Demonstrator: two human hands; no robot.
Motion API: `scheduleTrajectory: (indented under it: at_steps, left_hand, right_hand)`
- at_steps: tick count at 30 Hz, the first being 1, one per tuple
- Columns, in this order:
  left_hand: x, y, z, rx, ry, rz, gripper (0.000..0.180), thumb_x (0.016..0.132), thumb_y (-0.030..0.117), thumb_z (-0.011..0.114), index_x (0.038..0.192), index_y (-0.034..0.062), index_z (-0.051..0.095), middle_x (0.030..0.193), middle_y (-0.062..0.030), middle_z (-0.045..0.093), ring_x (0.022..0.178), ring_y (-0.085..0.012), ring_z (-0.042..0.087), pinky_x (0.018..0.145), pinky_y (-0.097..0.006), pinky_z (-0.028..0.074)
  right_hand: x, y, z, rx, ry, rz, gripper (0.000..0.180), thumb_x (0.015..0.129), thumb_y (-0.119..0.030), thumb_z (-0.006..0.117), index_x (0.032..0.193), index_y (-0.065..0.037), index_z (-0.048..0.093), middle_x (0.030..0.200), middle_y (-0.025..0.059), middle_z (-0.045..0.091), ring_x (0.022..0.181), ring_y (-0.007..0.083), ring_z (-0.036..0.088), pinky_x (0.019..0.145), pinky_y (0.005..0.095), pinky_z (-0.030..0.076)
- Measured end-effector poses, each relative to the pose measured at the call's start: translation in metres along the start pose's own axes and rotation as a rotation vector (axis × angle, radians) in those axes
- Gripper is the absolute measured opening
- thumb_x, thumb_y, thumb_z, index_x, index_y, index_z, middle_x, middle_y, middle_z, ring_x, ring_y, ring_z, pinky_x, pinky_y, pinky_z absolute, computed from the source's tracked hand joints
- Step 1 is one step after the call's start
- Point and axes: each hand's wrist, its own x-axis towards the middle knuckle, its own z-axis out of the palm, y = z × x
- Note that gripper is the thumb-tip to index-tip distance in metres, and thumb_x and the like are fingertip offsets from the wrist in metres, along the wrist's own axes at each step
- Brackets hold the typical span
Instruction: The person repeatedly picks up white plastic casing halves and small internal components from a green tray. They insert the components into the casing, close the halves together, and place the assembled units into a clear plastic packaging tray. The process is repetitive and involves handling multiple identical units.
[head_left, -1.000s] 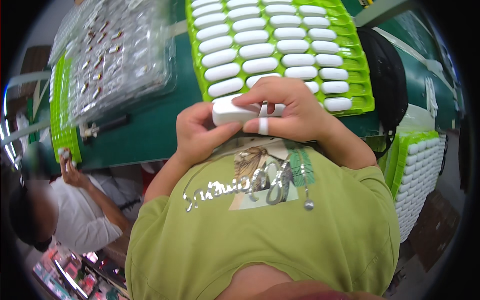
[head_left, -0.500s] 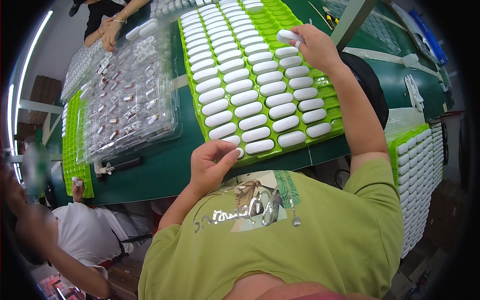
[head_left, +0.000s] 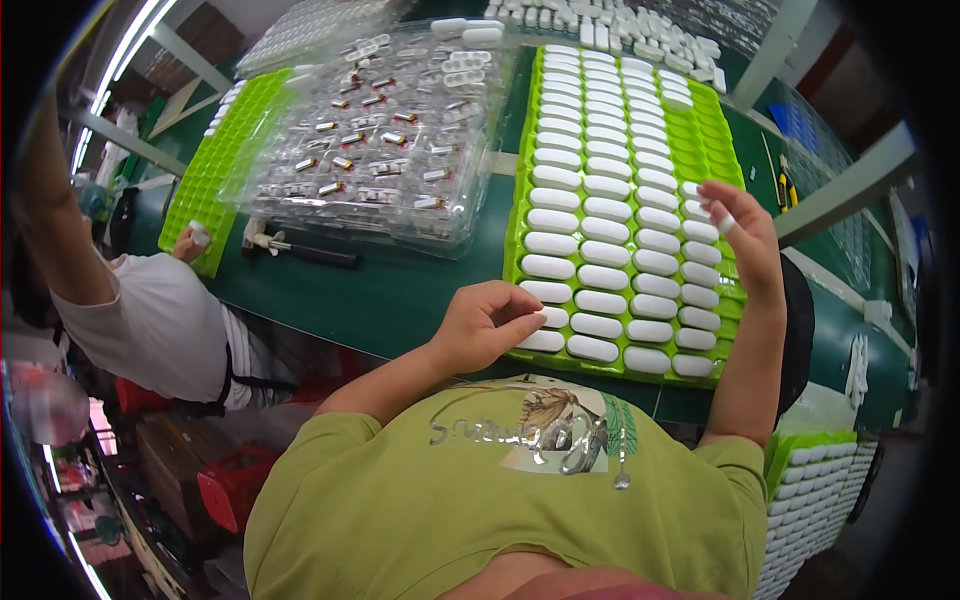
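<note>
A bright green moulded tray (head_left: 700, 140) lies on the table in front of me, holding columns of smooth white oval pieces (head_left: 602, 278). At its near left edge, the thumb and forefinger of my left hand (head_left: 488, 325) are bent around the end of one white oval piece (head_left: 552, 318), which sits in the tray partly hidden by them. Over the right-hand column is my right hand (head_left: 748, 238), its fingers apart, with a ring on one of them. Nothing shows in its grasp. A white oval piece (head_left: 692, 190) lies just beside its fingertips.
Left of the tray are stacked clear plastic trays (head_left: 400, 215) with small metallic parts. A black-handled tool (head_left: 320, 255) lies near them. Loose white pieces (head_left: 640, 40) fill the back. A grey post (head_left: 850, 195) stands at right; a co-worker (head_left: 165, 310) sits at left.
My right hand has let go of the white oval piece it held, and its fingers have spread. My left hand remains at the tray's near left. The whole view has shifted.
</note>
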Motion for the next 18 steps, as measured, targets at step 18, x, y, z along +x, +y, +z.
scheduleTrajectory:
  at_steps: [18]
  left_hand:
    - [0.208,0.048,-0.119,0.854,0.349,0.225,0.026,0.083,0.029,0.072,0.092,0.0046,0.073,0.085,-0.0088,0.072,0.074,-0.0186,0.067,0.069,-0.033,0.052]
  right_hand:
    - [-0.038,0.02,0.051,-0.29,0.137,-0.223,0.024,0.084,0.005,0.061,0.107,0.0,0.067,0.119,0.0147,0.063,0.086,0.016,0.062,0.074,0.026,0.051]
